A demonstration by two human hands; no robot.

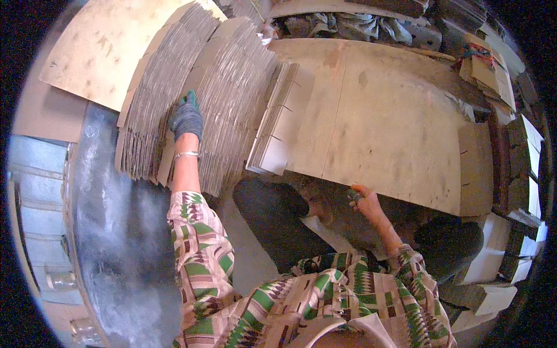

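My left hand (187, 119), in a grey-green knitted glove, is curled over the edge of the flattened cardboard sheets, where two tall bundles meet. To its left leans one bundle of brown cardboard (162, 87); a second bundle (235, 81) stands on its right. My bare right hand (365, 203) is closed just below the near edge of a wide wooden board (371, 116). Something small and dark shows at its fingers, too small to make out. Several flat cardboard pieces with slits (275, 122) stand between the second bundle and the board.
Another pale board (110, 46) lies at the far left. Beside it runs a dusty dark floor strip (116, 232). On the right stand more cardboard pieces (476, 168) and stacked white-edged boxes (525, 168). Crumpled sacking (371, 29) lies beyond the board. My knees bend beneath the board's near edge.
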